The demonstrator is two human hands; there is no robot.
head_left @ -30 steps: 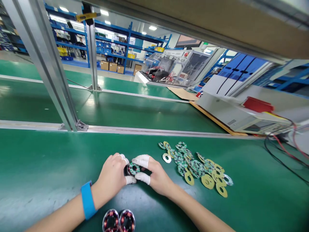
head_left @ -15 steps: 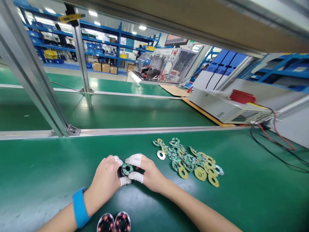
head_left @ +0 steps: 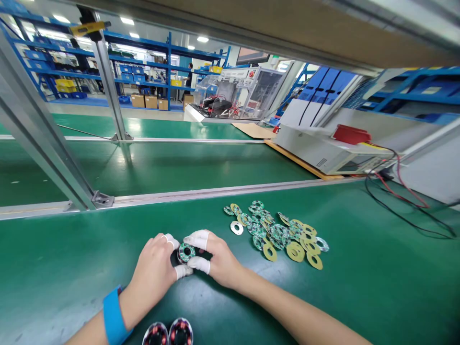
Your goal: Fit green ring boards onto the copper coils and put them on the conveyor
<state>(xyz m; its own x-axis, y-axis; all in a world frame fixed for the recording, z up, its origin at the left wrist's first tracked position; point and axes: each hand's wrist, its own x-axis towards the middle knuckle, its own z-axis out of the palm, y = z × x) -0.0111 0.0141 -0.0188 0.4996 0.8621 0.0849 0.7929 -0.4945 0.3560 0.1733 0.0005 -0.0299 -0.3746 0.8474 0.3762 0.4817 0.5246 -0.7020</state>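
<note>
Between my two hands is a small round part topped by a ring-shaped green circuit board [head_left: 186,252]. My left hand [head_left: 157,261], with white finger cots and a blue wristband [head_left: 115,316], grips its left side. My right hand [head_left: 217,258], also in white finger cots, has thumb and fingers closed on its right side. What lies under the ring board is mostly hidden by my fingers. Two round parts with dark centres and reddish copper-like windings [head_left: 180,331] stand side by side at the bottom edge. To the right is a loose pile of ring-shaped circuit boards [head_left: 278,233], some showing yellowish undersides.
The green work surface [head_left: 359,287] ends at a metal rail [head_left: 215,191]. A metal post [head_left: 46,143] rises at left. Back right stands a pale equipment box [head_left: 323,148] with a red object [head_left: 352,134] on top; black and red cables [head_left: 398,206] trail from it.
The camera view has shifted slightly, so the background sits a little further left. Both hands still hold the round part, with little visible change in grip.
</note>
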